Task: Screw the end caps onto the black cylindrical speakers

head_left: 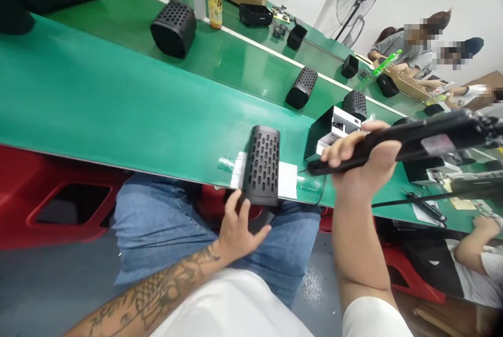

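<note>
Speaker shell (pixel 262 165), black with many slot holes, lies at near edge of green tabletop (pixel 118 101), middle of frame, on white paper (pixel 286 180). Left hand (pixel 239 229) just below it, fingers spread, tips touching shell's bottom end. Tattooed forearm comes up from lower left. Right hand (pixel 359 161), right of shell, fingers wrapped tight round long black tool (pixel 412 140), held flat above tabletop. More round black shells (pixel 174 28) sit farther back on tabletop, upper frame.
</note>
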A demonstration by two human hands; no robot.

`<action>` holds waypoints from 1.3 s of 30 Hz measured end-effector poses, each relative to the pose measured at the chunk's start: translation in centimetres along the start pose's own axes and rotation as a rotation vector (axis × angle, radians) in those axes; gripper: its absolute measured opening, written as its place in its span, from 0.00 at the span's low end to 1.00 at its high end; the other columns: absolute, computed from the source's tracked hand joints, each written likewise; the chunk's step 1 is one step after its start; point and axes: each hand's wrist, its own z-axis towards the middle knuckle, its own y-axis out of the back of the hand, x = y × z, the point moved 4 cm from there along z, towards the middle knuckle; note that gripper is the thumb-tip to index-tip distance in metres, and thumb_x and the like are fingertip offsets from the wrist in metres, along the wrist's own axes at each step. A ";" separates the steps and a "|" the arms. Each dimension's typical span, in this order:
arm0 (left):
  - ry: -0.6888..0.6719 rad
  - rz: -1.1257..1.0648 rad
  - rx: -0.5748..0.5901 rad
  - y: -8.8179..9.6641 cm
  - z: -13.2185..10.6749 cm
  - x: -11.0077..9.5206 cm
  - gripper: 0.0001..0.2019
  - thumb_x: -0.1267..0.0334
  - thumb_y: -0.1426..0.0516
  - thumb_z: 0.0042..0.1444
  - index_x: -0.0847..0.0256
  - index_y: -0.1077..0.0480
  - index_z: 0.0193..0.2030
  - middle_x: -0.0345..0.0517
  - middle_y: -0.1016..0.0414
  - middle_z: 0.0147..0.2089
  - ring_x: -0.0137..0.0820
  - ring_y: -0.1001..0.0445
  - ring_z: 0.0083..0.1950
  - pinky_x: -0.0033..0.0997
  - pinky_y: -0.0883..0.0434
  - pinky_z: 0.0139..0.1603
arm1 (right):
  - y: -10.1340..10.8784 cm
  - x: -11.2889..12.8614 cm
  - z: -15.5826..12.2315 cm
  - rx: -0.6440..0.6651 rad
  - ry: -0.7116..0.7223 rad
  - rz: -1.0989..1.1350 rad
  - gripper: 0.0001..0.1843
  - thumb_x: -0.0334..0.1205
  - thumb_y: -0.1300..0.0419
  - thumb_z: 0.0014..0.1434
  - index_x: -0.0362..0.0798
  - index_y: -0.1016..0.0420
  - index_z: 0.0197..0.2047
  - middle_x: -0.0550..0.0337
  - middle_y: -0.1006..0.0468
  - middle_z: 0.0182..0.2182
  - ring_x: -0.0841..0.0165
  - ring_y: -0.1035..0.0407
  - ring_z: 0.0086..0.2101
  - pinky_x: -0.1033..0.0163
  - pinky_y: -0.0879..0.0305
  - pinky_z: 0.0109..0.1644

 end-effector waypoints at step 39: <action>-0.218 0.522 0.794 0.7 21.8 -0.6 0.56 0.36 0.24 0.60 0.64 0.32 0.87 0.72 0.19 0.65 0.64 0.23 0.63 0.59 0.33 0.67 | 3.4 -1.8 -3.1 0.080 0.018 -0.021 0.23 0.61 0.21 0.66 0.56 0.25 0.42 0.74 0.26 0.20 0.70 0.33 0.15 0.62 0.27 0.23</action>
